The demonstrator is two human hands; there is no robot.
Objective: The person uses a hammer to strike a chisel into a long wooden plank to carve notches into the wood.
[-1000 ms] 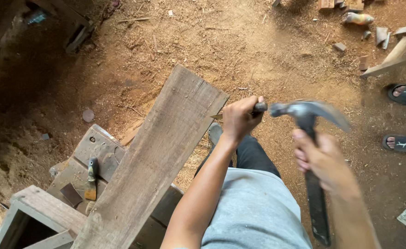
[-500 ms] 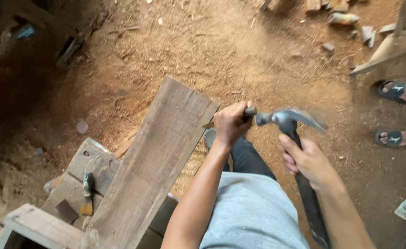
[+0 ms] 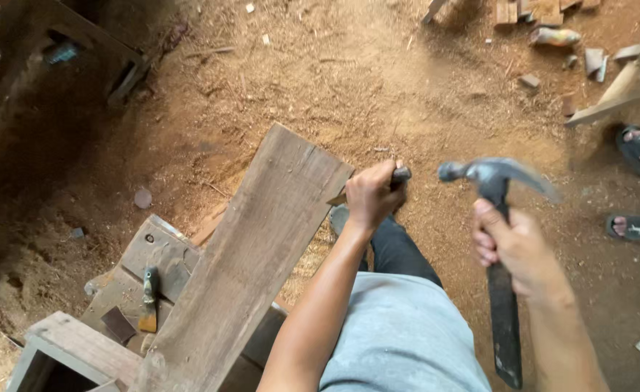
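Both hands are busy here. Left hand is wrapped tight around a chisel, held right at the edge of the plank. The chisel's long axis runs roughly sideways: dark butt end sticks out of the fist away from the plank, thin blade tip pokes toward the plank's edge, right up against it by the look of it. Right hand is clenched around the dark handle of a claw hammer, out past the chisel's butt and apart from it. Hammer handle runs up and down, grey metal head on top, face pointing at the chisel, claw curving the other way. The plank is weathered, greyish, rough-grained, lying diagonally over a low wooden bench.
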